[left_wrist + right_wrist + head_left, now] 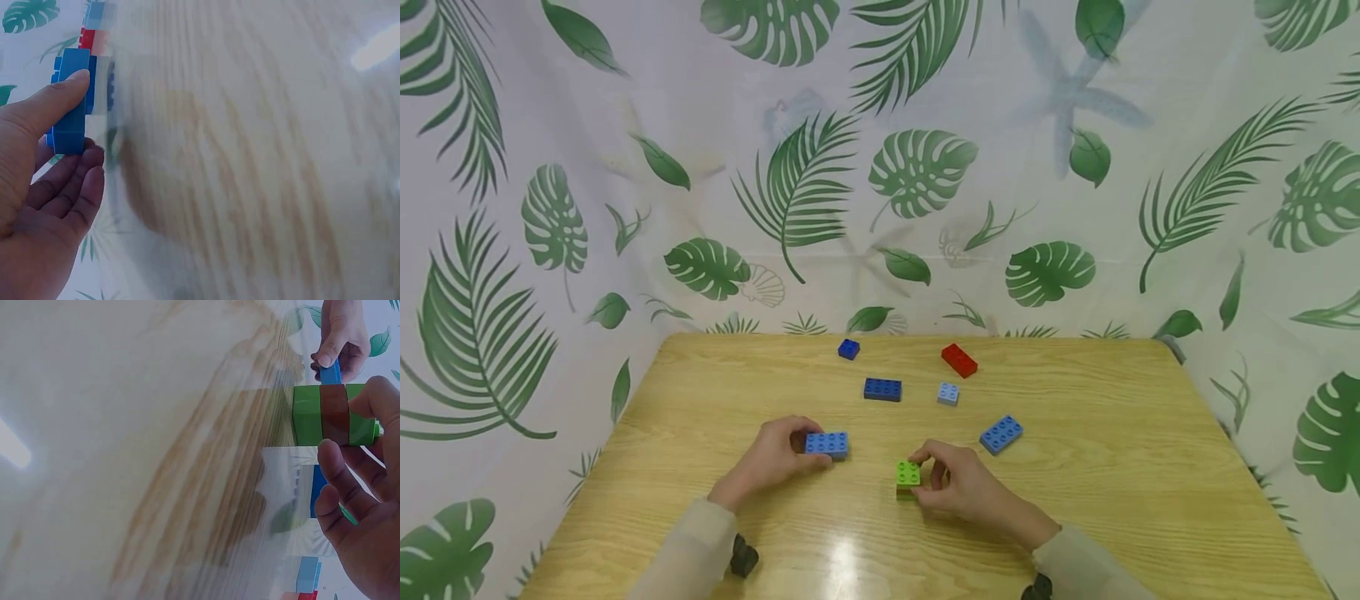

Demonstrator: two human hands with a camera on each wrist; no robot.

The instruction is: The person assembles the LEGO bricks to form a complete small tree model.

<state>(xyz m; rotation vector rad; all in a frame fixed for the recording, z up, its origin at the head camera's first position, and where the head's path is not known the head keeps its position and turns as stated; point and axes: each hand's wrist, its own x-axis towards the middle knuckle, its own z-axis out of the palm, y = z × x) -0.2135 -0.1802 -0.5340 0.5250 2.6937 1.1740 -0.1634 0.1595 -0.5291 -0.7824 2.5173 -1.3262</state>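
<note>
My left hand (775,457) pinches a blue eight-stud toy brick (826,445) by its left end, thumb on the near side. The left wrist view shows this brick (72,119) studs-up, raised slightly off the table. To the right, my right hand (966,486) grips a small stack of bricks (908,476) with a lime-green four-stud top. In the right wrist view the stack's layers are green, brown (334,415) and green, and it stands upright on the table. The thumb and fingers hold its upper part from the right.
Beyond the hands on the wooden table (1075,467) lie a small dark blue brick (848,349), a long navy brick (883,389), a red brick (959,360), a small light blue brick (948,394) and another blue brick (1002,434). A leaf-patterned cloth (820,308) hangs behind.
</note>
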